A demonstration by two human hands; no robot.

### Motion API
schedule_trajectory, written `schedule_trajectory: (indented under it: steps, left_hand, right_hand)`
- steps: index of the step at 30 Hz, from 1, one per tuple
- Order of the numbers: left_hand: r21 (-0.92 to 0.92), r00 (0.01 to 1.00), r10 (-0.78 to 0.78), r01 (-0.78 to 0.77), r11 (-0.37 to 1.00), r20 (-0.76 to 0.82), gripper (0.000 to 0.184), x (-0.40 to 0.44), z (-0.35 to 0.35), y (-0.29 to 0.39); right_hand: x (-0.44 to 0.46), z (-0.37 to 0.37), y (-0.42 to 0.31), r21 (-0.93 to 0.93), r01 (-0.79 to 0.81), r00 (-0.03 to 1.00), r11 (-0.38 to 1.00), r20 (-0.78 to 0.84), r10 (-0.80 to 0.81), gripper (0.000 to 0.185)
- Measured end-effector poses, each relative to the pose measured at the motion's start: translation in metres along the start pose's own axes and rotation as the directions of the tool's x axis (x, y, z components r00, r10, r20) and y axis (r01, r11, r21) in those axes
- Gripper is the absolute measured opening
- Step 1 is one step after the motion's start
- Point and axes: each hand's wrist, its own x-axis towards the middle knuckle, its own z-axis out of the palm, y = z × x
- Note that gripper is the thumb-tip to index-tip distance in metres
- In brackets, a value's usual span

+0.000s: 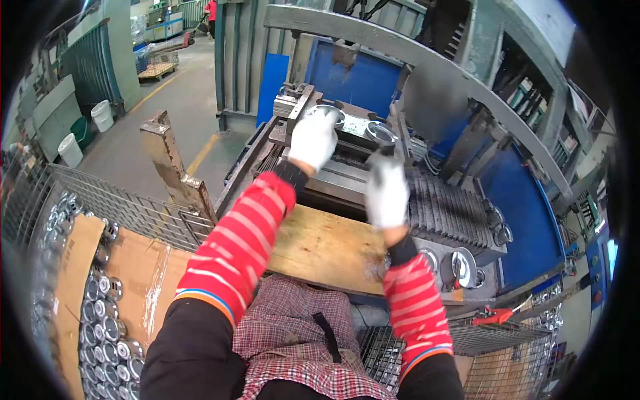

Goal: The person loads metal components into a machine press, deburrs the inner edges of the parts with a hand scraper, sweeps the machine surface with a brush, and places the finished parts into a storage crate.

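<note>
Reaches with the gloved left hand (315,140) over a round metal part (341,118) near the left end of the far edge of the machine fixture (337,188), and holds the gloved right hand (387,195) near the right end, short of a second round part (381,133). Cannot tell, through the blur, whether spreading the fingers or pinching anything with either hand. Faces a wooden board (327,243) along the fixture's near edge.
</note>
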Motion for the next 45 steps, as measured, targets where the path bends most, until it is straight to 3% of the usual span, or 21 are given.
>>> schedule_trajectory:
  steps: [1, 2, 3, 4, 5, 7, 9, 11, 19, 24, 27, 31, 33, 34, 35, 37, 38, 40, 41, 43, 45]
  left_hand:
    - [-0.038, 0.996, -0.070, 0.072, 0.997, 0.053, 0.027, -0.020, -0.026, 0.029]
    - [-0.234, 0.994, -0.086, 0.099, 0.967, 0.069, 0.027, -0.048, -0.037, 0.047]
    - [-0.180, 0.961, -0.138, 0.184, 0.966, 0.240, 0.023, -0.084, -0.050, 0.066]
    - [-0.319, 0.932, -0.124, 0.238, 0.918, 0.340, 0.020, -0.122, -0.057, 0.077]
    - [-0.348, 0.852, -0.231, 0.419, 0.839, 0.470, 0.019, -0.161, -0.062, 0.094]
    - [-0.226, 0.672, -0.266, 0.550, 0.804, 0.691, 0.018, -0.235, -0.063, 0.103]
    - [-0.194, 0.760, -0.279, 0.466, 0.863, 0.587, 0.017, -0.299, -0.052, 0.104]
    - [-0.081, 0.791, -0.208, 0.308, 0.948, 0.576, 0.016, -0.304, -0.063, 0.114]
    - [-0.088, 0.867, -0.121, 0.185, 0.979, 0.483, 0.010, -0.309, -0.058, 0.111]
    - [-0.126, 0.884, -0.090, 0.165, 0.978, 0.460, 0.007, -0.306, -0.062, 0.112]
    - [-0.131, 0.851, -0.054, 0.143, 0.981, 0.522, 0.008, -0.306, -0.063, 0.112]
    - [-0.219, 0.890, -0.049, 0.165, 0.962, 0.454, 0.009, -0.312, -0.059, 0.111]
    - [-0.254, 0.905, -0.057, 0.179, 0.950, 0.422, 0.010, -0.311, -0.059, 0.110]
    - [-0.265, 0.910, -0.099, 0.219, 0.939, 0.402, 0.008, -0.311, -0.060, 0.112]
    - [-0.291, 0.887, -0.179, 0.322, 0.901, 0.426, 0.008, -0.304, -0.055, 0.122]
    - [-0.279, 0.789, -0.351, 0.533, 0.799, 0.504, 0.007, -0.295, -0.055, 0.135]
    - [-0.338, 0.856, -0.250, 0.425, 0.840, 0.453, 0.008, -0.280, -0.052, 0.152]
    - [-0.433, 0.910, -0.116, 0.298, 0.851, 0.399, 0.021, -0.240, -0.043, 0.202]
    - [-0.403, 0.811, -0.218, 0.480, 0.779, 0.543, 0.034, -0.234, -0.024, 0.221]
    - [-0.420, 0.789, -0.080, 0.407, 0.811, 0.609, 0.040, -0.227, 0.010, 0.241]
    - [-0.305, 0.689, -0.042, 0.373, 0.876, 0.723, 0.045, -0.235, 0.026, 0.245]
  right_hand:
    - [-0.052, -0.010, -0.021, -0.032, -0.032, 0.983, 0.999, 0.177, 0.037, 0.031]
    - [-0.085, -0.026, -0.050, 0.044, 0.087, 0.959, 0.995, 0.267, -0.096, 0.029]
    - [-0.124, -0.037, -0.067, 0.059, 0.086, 0.850, 0.995, 0.516, -0.104, 0.029]
    - [-0.165, -0.036, -0.071, 0.029, 0.003, 0.800, 1.000, 0.600, -0.019, 0.028]
    - [-0.200, -0.027, -0.069, -0.007, -0.082, 0.734, 0.997, 0.676, 0.065, 0.027]
    - [-0.238, -0.025, -0.060, -0.076, -0.190, 0.774, 0.979, 0.602, 0.197, 0.025]
    - [-0.258, -0.016, -0.053, -0.132, -0.142, 0.801, 0.981, 0.567, 0.192, 0.026]
    - [-0.252, -0.018, -0.061, -0.198, -0.128, 0.752, 0.972, 0.620, 0.225, 0.028]
    - [-0.256, -0.030, -0.062, -0.156, -0.085, 0.745, 0.984, 0.645, 0.167, 0.043]
    - [-0.254, -0.030, -0.065, -0.139, -0.115, 0.749, 0.984, 0.638, 0.178, 0.039]
    - [-0.250, -0.035, -0.069, -0.073, -0.194, 0.764, 0.978, 0.615, 0.197, 0.019]
    - [-0.246, -0.081, -0.056, -0.018, -0.096, 0.888, 0.995, 0.450, 0.094, 0.015]
    - [-0.217, -0.164, -0.031, -0.318, -0.215, 0.909, 0.923, 0.281, 0.308, 0.012]
    - [-0.210, -0.214, -0.007, -0.437, -0.274, 0.947, 0.857, 0.032, 0.319, 0.010]
    - [-0.215, -0.254, 0.020, -0.403, -0.466, 0.883, 0.788, -0.269, 0.385, 0.016]
    - [-0.227, -0.335, 0.073, -0.046, -0.680, 0.477, 0.732, -0.785, 0.394, 0.031]
    - [-0.254, -0.360, 0.118, -0.316, -0.812, 0.512, 0.491, -0.790, 0.337, 0.041]
    - [-0.302, -0.356, 0.187, -0.518, -0.816, 0.553, 0.257, -0.570, 0.607, 0.069]
    - [-0.318, -0.348, 0.212, -0.209, -0.842, 0.510, 0.497, -0.607, 0.609, 0.072]
    - [-0.299, -0.351, 0.199, -0.296, -0.836, 0.532, 0.463, -0.643, 0.550, 0.066]
    - [-0.288, -0.361, 0.201, 0.130, -0.799, 0.409, 0.587, -0.599, 0.689, 0.052]
